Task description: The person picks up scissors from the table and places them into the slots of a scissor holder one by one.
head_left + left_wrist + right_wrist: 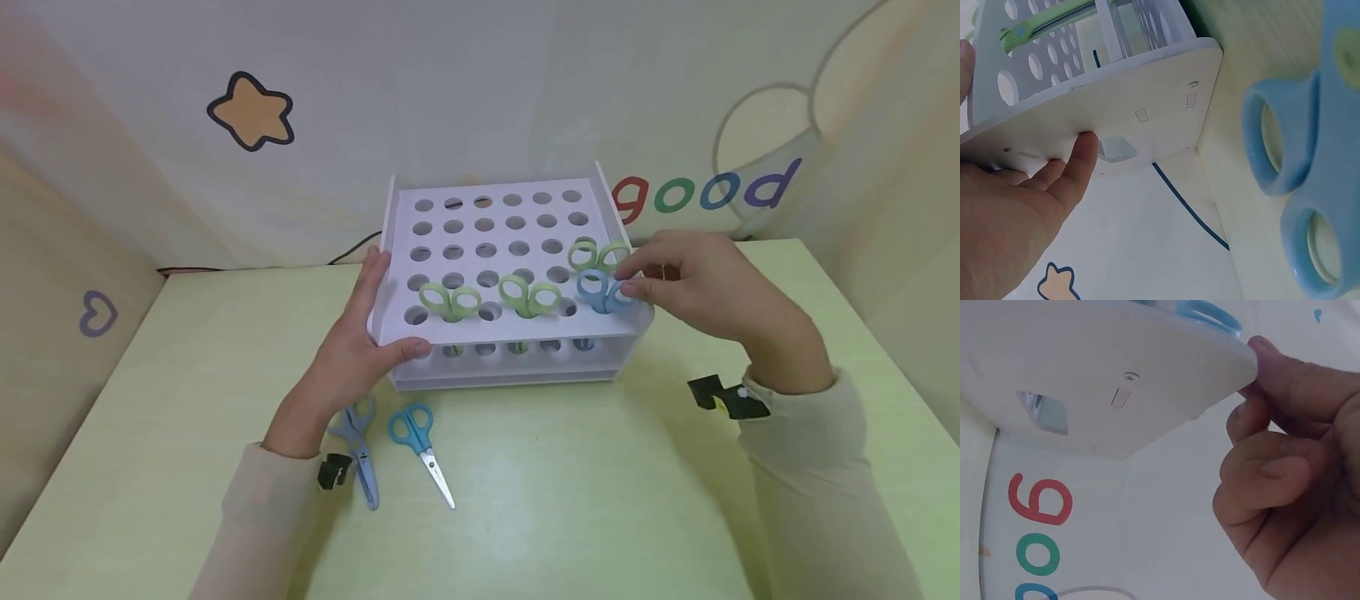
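Note:
A white rack (472, 329) with rows of round holes stands on the table. My left hand (348, 358) grips its left side, thumb on the front edge, fingers against the outer side panel (1166, 119). My right hand (705, 283) is at the front right corner, thumb and forefinger pinching a handle loop of light blue scissors (592, 292) set in a front-row hole. Green scissors (598, 254) stand just behind them. Two more green scissors, one at the left (450, 302) and one mid-row (528, 296), stand handles up in the front row.
Teal-handled scissors (420, 446) and blue-grey scissors (358, 450) lie on the table (562, 500) in front of the rack, the latter partly behind my left wrist. A printed wall (480, 83) rises close behind the rack. A dark cord (352, 248) runs along the table's back edge.

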Tool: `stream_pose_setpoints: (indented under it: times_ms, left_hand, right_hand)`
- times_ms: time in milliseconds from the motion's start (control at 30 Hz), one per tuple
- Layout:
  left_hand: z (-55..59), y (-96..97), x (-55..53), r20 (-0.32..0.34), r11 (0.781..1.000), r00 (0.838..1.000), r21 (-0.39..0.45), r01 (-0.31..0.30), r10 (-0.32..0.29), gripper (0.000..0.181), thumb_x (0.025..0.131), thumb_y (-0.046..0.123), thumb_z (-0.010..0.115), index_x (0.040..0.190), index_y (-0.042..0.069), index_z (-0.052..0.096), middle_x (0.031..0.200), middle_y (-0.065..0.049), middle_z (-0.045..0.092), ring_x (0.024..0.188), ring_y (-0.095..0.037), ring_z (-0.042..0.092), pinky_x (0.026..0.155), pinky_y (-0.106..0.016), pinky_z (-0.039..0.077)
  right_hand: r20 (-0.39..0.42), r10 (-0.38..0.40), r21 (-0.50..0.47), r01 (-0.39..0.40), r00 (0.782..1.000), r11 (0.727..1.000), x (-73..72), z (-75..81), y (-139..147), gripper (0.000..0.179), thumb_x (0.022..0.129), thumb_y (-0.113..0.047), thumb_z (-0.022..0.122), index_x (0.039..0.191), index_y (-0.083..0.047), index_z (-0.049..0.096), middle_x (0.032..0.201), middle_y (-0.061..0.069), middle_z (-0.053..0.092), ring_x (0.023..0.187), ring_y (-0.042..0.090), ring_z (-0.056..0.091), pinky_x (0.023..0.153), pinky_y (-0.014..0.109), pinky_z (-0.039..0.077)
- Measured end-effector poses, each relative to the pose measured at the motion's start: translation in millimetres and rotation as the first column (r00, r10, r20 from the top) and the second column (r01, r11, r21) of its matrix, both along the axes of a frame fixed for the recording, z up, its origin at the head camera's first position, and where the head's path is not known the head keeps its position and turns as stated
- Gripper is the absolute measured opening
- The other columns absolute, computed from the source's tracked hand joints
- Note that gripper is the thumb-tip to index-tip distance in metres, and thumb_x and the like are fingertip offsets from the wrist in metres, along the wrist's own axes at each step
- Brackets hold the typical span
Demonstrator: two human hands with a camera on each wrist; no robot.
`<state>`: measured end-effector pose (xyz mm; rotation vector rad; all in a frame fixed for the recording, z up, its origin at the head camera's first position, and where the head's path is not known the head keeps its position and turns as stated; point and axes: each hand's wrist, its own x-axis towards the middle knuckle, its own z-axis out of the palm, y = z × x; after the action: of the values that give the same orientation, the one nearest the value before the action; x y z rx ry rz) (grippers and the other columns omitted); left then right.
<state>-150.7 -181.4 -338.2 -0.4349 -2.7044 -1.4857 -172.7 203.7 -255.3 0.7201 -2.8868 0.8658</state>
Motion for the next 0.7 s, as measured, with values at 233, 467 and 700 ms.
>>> stream_pose_setpoints:
  times_ms: [233, 467, 700]
  left_hand:
    - [-1.0, -0.5, 1.7, 0.005, 1.0, 1.0, -0.004, 0.0, 0.0, 0.115, 0.082, 0.03, 0.086, 0.163, 0.038, 0.005, 0.164, 0.024, -0.01, 0.147, -0.029, 0.023, 0.108, -0.05, 0.038]
    - [0.0, -1.5, 2.7, 0.002, 1.0, 1.0, -0.012, -0.004, 0.004, 0.115, 0.082, 0.03, 0.086, 0.163, 0.035, 0.005, 0.164, 0.024, -0.01, 0.148, -0.028, 0.023, 0.11, -0.05, 0.036]
    - [1.6, 0.7, 1.1, 0.006, 1.0, 1.0, 0.0, 0.006, -0.006, 0.114, 0.083, 0.027, 0.085, 0.163, 0.035, 0.006, 0.164, 0.024, -0.01, 0.148, -0.028, 0.024, 0.11, -0.05, 0.036]
  right_hand:
    - [-0.195, 0.101, 0.03, -0.097, 0.976, 0.995, 1.6, -4.6, -6.4, 0.015, 0.088, 0.005, 0.074, 0.098, -0.005, 0.078, 0.09, 0.0, 0.064, 0.081, 0.017, 0.052, 0.066, 0.027, 0.042]
    - [-0.279, 0.111, 0.056, -0.099, 0.954, 0.994, 0.2, -6.2, -10.1, 0.013, 0.085, 0.007, 0.076, 0.095, -0.003, 0.078, 0.088, 0.003, 0.064, 0.08, 0.019, 0.055, 0.066, 0.029, 0.042]
    - [-0.299, 0.104, 0.083, -0.083, 0.949, 0.993, 3.1, -3.7, -10.5, 0.014, 0.085, 0.007, 0.077, 0.096, -0.003, 0.079, 0.089, 0.003, 0.065, 0.08, 0.02, 0.057, 0.067, 0.033, 0.045]
